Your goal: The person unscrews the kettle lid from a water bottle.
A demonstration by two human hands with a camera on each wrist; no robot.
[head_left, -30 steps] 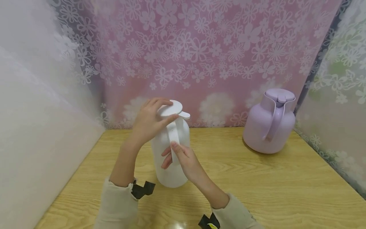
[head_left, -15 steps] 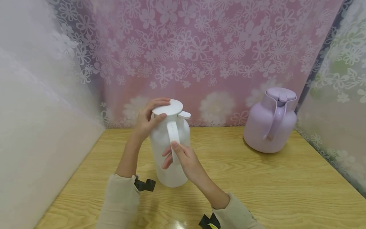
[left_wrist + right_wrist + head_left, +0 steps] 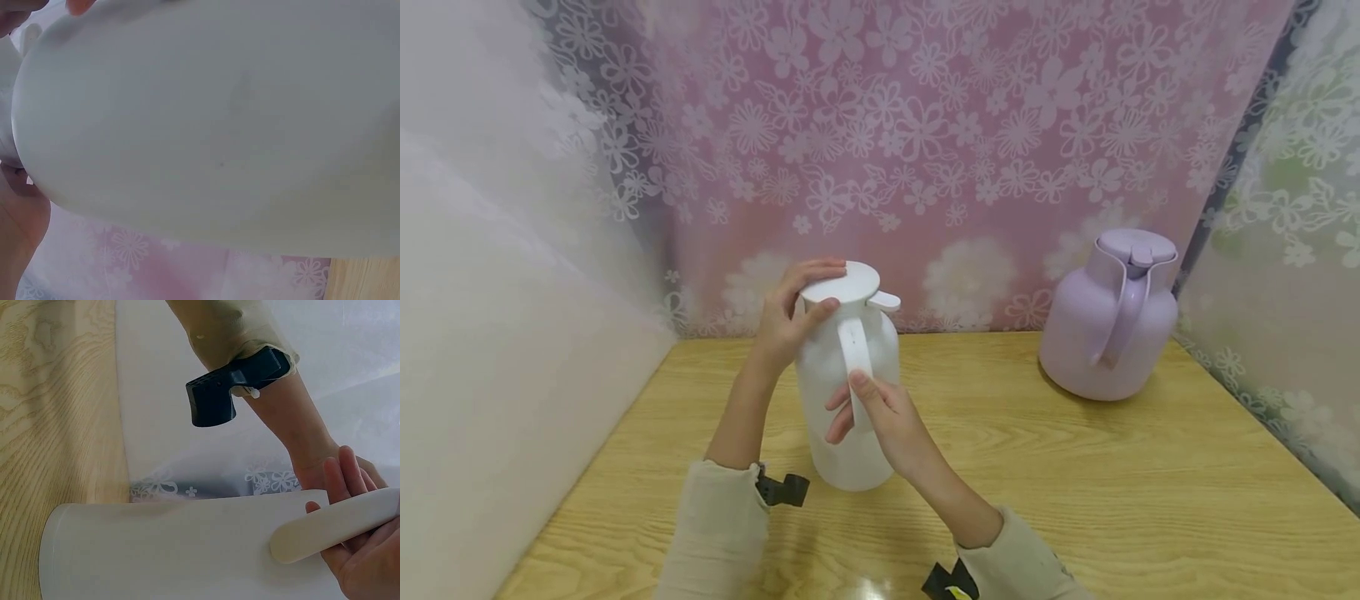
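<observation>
A white thermos jug (image 3: 850,450) stands upright on the wooden table in the head view. Its round white lid (image 3: 850,282) sits on top, with a small tab (image 3: 884,301) jutting out to the right of the handle. My left hand (image 3: 784,321) grips the lid's left side, thumb in front and fingers over the far edge. Lower down, my right hand (image 3: 891,421) is wrapped round the jug's handle (image 3: 854,342), the thumb along it. The jug's pale body (image 3: 206,125) fills most of the left wrist view. The handle's free lower end (image 3: 290,542) shows in the right wrist view.
A lilac thermos jug (image 3: 1105,333) stands at the table's back right, its handle facing me. Flowered pink sheeting (image 3: 925,167) hangs behind the table (image 3: 1075,500), and pale walls close both sides. Each wrist carries a black camera mount (image 3: 784,490).
My left hand has slid leftward off the lid's top to its left side, with its forearm shifting right, then stayed nearly still. The right hand and jug have barely moved.
</observation>
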